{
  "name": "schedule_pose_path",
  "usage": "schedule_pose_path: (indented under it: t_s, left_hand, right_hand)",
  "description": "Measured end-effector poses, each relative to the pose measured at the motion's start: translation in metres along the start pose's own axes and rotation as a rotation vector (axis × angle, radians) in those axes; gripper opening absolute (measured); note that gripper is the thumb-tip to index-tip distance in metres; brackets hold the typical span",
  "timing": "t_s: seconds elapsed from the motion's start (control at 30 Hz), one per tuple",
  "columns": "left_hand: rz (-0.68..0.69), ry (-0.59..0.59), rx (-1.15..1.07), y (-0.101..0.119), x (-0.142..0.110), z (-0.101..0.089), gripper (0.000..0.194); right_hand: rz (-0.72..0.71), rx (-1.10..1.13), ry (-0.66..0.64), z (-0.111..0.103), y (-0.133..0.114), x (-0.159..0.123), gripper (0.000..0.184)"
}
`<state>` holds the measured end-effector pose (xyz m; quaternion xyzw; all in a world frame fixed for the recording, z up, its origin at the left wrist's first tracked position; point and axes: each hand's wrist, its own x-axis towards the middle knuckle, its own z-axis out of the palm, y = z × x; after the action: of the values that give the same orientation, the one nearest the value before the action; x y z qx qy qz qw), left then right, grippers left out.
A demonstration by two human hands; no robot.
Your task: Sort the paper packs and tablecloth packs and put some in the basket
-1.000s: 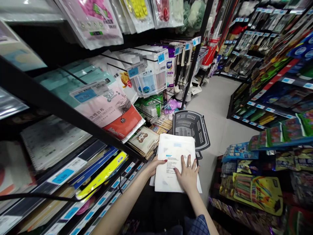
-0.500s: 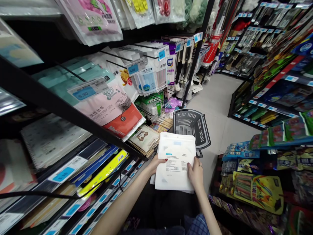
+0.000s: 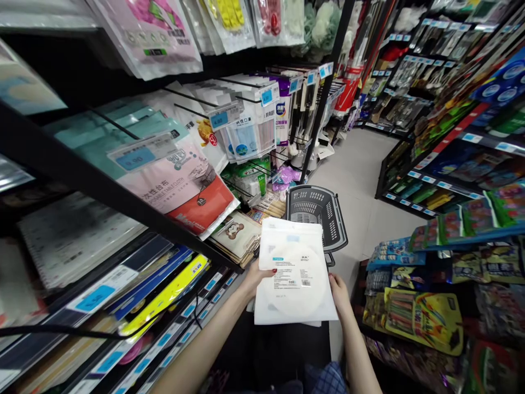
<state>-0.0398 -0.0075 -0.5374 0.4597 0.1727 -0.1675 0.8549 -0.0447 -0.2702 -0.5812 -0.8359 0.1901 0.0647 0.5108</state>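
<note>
Right hand (image 3: 341,298) has been shifted from the face of the white packets (image 3: 293,273) to beside their right edge; fingers partly curled, contact cannot be told. Left edge is pinched in the left grip (image 3: 264,272), thumb on top. Support is judged to be mainly from the left. Basket (image 3: 334,216) just beyond both hands, on grey floor (image 3: 348,175). Stocked shelving (image 3: 61,150) left of the left grip; snack packs (image 3: 422,317) right of the right hand.

Grey floor (image 3: 361,186) between stocked shelves (image 3: 451,164).
</note>
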Motion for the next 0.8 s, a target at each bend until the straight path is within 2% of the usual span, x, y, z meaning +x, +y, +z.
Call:
schedule_pose_path:
  t_s: [0.1,0.23,0.33,0.43,0.53,0.8]
  left_hand:
    - [0.020,0.067,-0.042,0.021,-0.012,-0.004,0.059]
    - [0.099,0.140,-0.066,0.066,-0.030,-0.009,0.056]
    - [0.192,0.178,-0.059,0.102,-0.046,-0.006,0.059]
    - [0.255,0.191,-0.045,0.126,-0.061,0.002,0.060]
    - [0.303,0.205,-0.039,0.136,-0.072,0.010,0.063]
    - [0.292,0.252,-0.033,0.138,-0.086,0.021,0.062]
  right_hand:
    - [0.001,-0.034,-0.017,-0.001,-0.006,-0.010,0.035]
    - [-0.013,-0.210,0.019,0.008,-0.020,-0.028,0.032]
    - [0.028,-0.406,0.030,0.015,-0.028,-0.032,0.024]
    - [0.089,-0.440,0.015,0.016,-0.033,-0.031,0.017]
    - [0.064,-0.426,0.013,0.013,-0.037,-0.031,0.014]
    - [0.058,-0.392,0.013,0.005,-0.047,-0.036,0.014]
